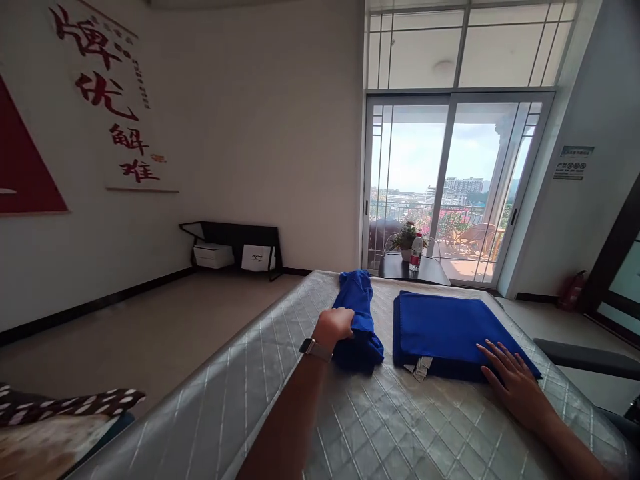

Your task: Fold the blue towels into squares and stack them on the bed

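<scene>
A long, bunched roll of blue cloth (361, 307) lies on the quilted silver table cover (400, 427). My left hand (334, 325), with a watch at its wrist, is closed on the roll's left side; its fingertips are partly hidden. To the right is a flat, neatly folded stack of blue cloth (443, 327), with white tags (421, 367) poking out at its front edge. My right hand (513, 380) rests on that stack's front right corner, fingers stretched out and apart.
Beyond the cover's far edge, a small dark table (435, 272) bears a water bottle (416, 252) and a potted plant (407, 239). A dark padded bench (590, 357) stands at the right. A spotted cloth (70, 405) shows at lower left.
</scene>
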The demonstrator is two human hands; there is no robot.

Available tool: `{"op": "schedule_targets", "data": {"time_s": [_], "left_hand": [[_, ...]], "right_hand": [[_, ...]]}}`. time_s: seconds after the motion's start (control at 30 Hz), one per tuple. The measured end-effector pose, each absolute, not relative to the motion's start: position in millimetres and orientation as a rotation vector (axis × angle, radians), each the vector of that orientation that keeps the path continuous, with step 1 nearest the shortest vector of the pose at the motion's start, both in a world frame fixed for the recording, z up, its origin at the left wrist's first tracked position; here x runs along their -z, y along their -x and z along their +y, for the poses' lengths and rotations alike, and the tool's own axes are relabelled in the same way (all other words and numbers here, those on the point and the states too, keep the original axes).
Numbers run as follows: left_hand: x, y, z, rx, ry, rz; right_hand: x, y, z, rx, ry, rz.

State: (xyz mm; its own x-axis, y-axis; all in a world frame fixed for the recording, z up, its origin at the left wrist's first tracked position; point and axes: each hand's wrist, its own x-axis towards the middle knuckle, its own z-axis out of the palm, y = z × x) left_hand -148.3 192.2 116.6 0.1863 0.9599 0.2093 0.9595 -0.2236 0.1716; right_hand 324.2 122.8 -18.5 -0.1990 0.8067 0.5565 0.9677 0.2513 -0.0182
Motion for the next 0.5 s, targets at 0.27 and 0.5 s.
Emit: {"op": "schedule_targets", "data": {"time_s": [0.27,0.5], "left_hand": [[-158,186,196,-1.651,-1.739,2.026],[-215,201,143,-2.947,-0.987,1.168]], "right_hand": [[22,-330,125,0.522,1.574,-2.024],[23,-335,126,0.496,1.585,-1.976]]}}
